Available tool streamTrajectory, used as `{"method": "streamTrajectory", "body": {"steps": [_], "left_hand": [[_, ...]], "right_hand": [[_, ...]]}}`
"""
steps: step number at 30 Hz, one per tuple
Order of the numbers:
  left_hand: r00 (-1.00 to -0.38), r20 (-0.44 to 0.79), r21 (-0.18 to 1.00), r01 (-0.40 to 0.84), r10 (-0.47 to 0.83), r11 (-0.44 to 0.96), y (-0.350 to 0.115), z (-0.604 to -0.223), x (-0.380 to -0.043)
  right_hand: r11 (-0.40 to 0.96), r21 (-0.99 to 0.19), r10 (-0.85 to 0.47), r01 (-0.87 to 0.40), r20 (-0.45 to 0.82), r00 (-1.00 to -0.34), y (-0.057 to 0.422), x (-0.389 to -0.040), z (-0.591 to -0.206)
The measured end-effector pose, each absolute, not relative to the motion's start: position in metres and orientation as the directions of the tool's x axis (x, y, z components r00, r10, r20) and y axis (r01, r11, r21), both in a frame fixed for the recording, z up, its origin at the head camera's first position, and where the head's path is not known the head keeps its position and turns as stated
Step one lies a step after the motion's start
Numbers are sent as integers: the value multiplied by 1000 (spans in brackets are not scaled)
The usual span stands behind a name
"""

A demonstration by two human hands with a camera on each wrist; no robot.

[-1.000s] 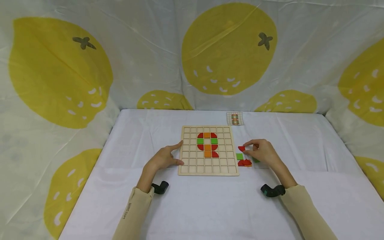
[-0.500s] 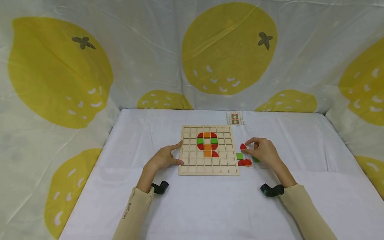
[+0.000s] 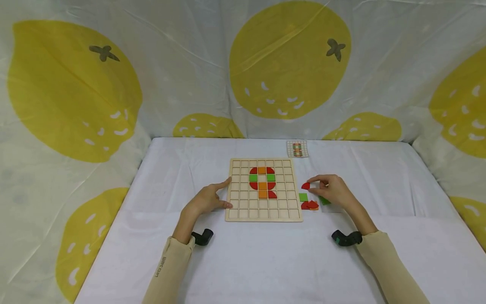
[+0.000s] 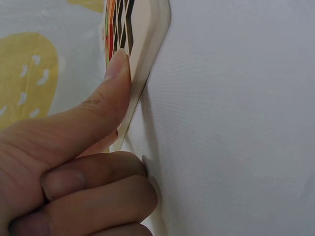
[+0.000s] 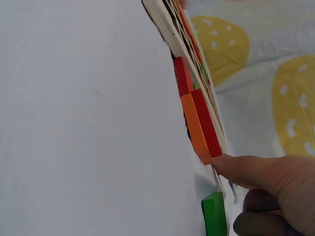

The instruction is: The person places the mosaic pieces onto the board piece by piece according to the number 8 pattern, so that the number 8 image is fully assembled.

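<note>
Red piece, wooden board; both between the hands

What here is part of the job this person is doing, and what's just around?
Part of the job:
wooden board
red piece being held
coloured pieces on the board
loose pieces beside it
picture card, probably the guide

Just around:
tablecloth
lemon-print cloth

The board is pale tan with lines making squares. The pieces are red, green and orange. The counter is white. The cloth is white with yellow lemons.
</note>
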State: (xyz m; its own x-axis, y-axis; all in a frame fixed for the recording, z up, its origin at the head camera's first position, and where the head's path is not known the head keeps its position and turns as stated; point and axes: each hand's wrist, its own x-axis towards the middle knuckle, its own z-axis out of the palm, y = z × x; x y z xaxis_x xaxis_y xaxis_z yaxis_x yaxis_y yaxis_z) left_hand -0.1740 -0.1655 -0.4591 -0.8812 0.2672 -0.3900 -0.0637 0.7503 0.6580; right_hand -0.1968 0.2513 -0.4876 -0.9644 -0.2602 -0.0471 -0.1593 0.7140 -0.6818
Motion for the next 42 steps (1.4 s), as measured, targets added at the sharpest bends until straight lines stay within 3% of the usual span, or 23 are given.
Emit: {"method": "streamTrajectory", "body": {"steps": [13, 30, 42], "left_hand": [[-883, -390, 656, -68, 261, 752, -166, -461, -174], [-887, -385, 652, -65, 256, 756, -166, -461, -174], [-886, -381, 665, -65, 264, 744, -167, -459, -173]], "right_hand": [[698, -702, -201, -137, -9, -979, 234, -194, -482], [609, -752, -396, -252, -12, -918, 135, -188, -477], [628, -733, -435, -261, -52, -899, 106, -184, -481]]}}
